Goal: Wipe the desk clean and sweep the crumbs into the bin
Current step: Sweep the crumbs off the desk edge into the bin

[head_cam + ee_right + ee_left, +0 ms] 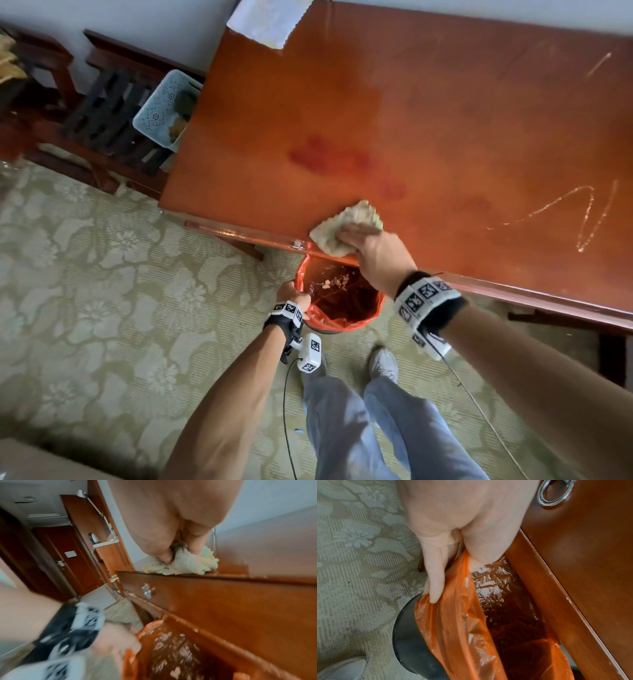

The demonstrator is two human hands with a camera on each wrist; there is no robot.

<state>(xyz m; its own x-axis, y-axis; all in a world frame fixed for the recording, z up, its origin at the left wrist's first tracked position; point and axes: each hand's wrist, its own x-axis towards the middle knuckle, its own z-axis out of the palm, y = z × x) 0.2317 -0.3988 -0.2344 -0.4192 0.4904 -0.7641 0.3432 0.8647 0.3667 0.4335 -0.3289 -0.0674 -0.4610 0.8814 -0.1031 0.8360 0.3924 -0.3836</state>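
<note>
1. Your right hand [368,240] lies with straight fingers pressing the cloth [337,229] onto the desk [445,120] at its near edge, centre of the head view; your left hand [291,294] grips the rim of the bin [342,301] just below that edge.
2. The bin wears an orange liner [453,622] with pale crumbs [334,281] inside.
3. The desk top shows a dark red stain [342,164] mid-frame and pale streaks [582,212] at right.
4. A white paper [267,20] lies at the top edge; a pale basket [161,106] sits upper left; patterned carpet [102,274] lies below.
</note>
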